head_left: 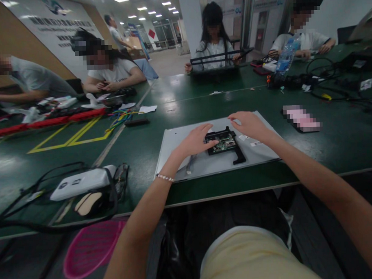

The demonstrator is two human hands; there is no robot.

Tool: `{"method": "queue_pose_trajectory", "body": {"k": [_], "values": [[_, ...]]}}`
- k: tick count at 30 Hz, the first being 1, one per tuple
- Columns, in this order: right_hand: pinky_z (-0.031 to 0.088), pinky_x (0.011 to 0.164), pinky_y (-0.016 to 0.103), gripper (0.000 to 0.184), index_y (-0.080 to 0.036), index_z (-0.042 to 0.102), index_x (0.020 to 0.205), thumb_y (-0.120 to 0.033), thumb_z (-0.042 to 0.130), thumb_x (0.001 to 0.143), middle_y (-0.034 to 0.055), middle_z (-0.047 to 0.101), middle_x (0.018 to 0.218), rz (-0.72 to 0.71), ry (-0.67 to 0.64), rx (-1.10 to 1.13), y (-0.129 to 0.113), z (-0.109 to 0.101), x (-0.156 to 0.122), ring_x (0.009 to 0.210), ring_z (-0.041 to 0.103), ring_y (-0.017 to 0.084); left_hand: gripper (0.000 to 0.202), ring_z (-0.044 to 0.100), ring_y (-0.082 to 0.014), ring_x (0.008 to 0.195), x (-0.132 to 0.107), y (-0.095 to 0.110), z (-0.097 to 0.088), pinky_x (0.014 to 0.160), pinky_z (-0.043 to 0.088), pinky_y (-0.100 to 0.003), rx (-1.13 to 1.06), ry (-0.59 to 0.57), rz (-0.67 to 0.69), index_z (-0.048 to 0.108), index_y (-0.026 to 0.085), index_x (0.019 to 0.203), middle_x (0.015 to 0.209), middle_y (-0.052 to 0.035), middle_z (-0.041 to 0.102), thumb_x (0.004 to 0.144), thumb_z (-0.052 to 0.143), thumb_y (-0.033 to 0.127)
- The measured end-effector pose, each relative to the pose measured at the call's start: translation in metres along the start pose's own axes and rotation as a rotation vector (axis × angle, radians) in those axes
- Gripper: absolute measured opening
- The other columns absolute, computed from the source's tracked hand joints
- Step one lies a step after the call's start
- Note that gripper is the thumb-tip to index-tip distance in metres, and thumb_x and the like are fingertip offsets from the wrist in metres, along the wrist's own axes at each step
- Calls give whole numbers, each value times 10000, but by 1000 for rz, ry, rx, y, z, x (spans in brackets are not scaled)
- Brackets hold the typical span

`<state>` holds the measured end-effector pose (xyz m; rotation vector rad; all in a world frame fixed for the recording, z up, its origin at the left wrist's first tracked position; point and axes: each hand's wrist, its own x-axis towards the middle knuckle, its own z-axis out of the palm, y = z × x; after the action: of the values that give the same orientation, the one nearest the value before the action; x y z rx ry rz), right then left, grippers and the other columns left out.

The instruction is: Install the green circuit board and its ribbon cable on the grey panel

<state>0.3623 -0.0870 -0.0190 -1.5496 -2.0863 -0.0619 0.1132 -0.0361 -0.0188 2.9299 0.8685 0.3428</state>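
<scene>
A flat grey panel (174,150) lies on the green table in front of me. On it rests a black bracket (240,156) with a green circuit board (224,144) set in it. My left hand (195,140) is at the bracket's left side, open, its thumb reaching over the edge of the board. Whether that thumb touches the board I cannot tell. Beyond the bracket's upper right corner, my right hand (248,123) hovers over the panel with its fingers apart and slightly curved, holding nothing. A thin grey strip (189,163) lies on the panel below my left wrist.
A phone (301,118) lies to the right. At left are a white power bank-like case (83,183), a mouse (92,203) and black cables. A pink basket (92,248) is below the table edge. A water bottle (285,58) stands farther back; several people sit around the table.
</scene>
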Motion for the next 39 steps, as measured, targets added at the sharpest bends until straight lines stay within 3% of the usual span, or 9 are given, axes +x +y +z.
{"method": "queue_pose_trajectory", "body": {"k": [7,17,22,27,33,39], "values": [[471,879,372,318,-163,658,1120,-275,440,917,94,687,1102,21,-36,-14,6,13,-2,994,623,243,707,447,-280,1272,-2,-1,-2,1053,330,-390,68,-21,-25,372,128,1400,1388,-146,479,892,391,620],[456,880,366,301,-166,671,1076,-288,442,924,105,687,1067,-8,-110,36,7,33,0,993,609,246,354,566,-229,1107,8,-4,13,974,400,-365,138,18,-43,568,155,1214,1190,-103,626,952,388,313],[450,897,367,296,-162,664,1086,-288,459,914,111,679,1085,-18,-108,39,6,34,-1,1019,599,247,306,599,-218,1015,11,-3,15,923,429,-346,173,33,-41,641,159,1095,1067,-94,657,919,391,178],[450,887,361,265,-164,656,1063,-266,488,885,103,672,1062,1,-90,56,4,39,-1,1004,594,243,309,602,-212,996,14,-8,19,902,440,-326,202,38,-82,671,163,1047,1006,-89,661,919,390,181],[466,789,342,219,-173,636,989,-177,459,862,104,640,1014,131,-25,23,-4,51,-2,908,592,233,306,601,-201,955,17,-11,22,873,456,-317,165,55,-119,682,171,1022,987,-81,647,925,394,208],[464,771,345,213,-171,619,987,-184,442,869,121,625,1013,109,-48,-54,-7,53,0,923,586,249,295,601,-204,942,19,-14,17,875,465,-326,144,45,-132,682,164,1013,975,-85,648,915,409,220]]}}
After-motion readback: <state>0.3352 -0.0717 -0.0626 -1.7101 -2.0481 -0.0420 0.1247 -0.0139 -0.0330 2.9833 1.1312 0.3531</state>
